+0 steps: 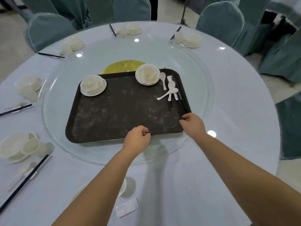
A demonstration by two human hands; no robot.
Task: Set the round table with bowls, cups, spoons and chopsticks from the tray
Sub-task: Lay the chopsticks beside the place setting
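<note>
Left hand (137, 136): we curl fingers over the tray (114, 115) near edge, lower centre.
Right hand (193, 123): we seem to pinch the tray's lower-right corner.
Risk: jerking the tray topples stacked bowls (93, 85), scatters spoons (169, 90) and chopsticks (179, 93) upper right.

Tray (114, 111) matt, scuffed plastic; turntable (195, 75) glossy glass.
</note>
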